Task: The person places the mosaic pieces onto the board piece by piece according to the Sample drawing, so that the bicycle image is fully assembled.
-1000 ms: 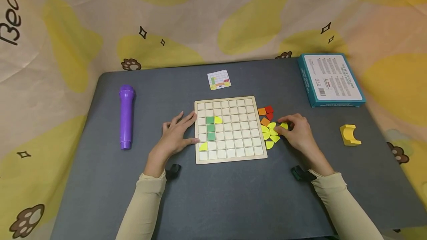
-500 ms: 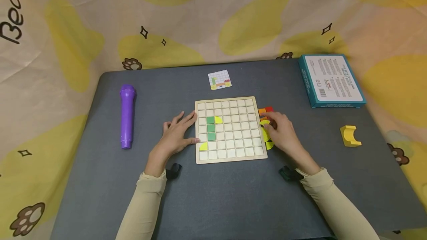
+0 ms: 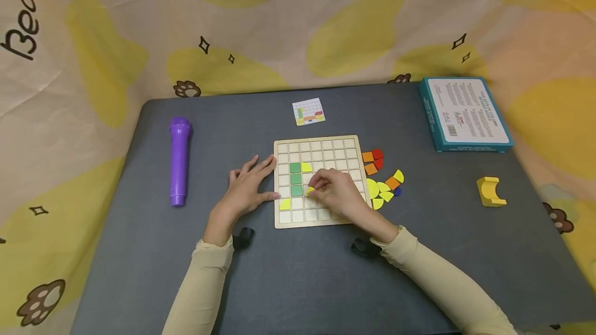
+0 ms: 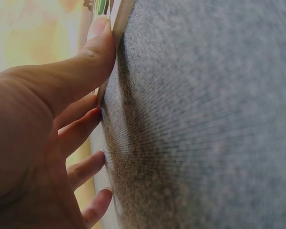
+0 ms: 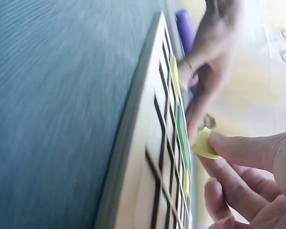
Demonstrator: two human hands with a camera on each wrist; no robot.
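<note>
A wooden grid board [image 3: 318, 225] lies on the dark table. Three green square tiles [image 3: 296, 179] sit in one column of it, with a yellow tile [image 3: 306, 167] beside the top one and another yellow tile [image 3: 285, 204] lower left. My left hand [image 3: 247, 190] rests at the board's left edge, thumb and fingertips against the rim and fingers spread. Over the middle of the board, my right hand [image 3: 337, 193] pinches a small yellow tile [image 5: 206, 143] with a curved edge between thumb and finger. It is held just above the squares.
Loose yellow, orange, red and blue tiles [image 3: 372, 188] lie right of the board. Behind it is a small pattern card [image 3: 309, 111]. A purple microphone [image 3: 179, 164] lies at left; a teal box [image 3: 467, 112] and a yellow curved block [image 3: 490, 192] are at right.
My right hand has moved left from the loose tiles to over the board, carrying a yellow tile. My left hand has stayed at the board's edge.
</note>
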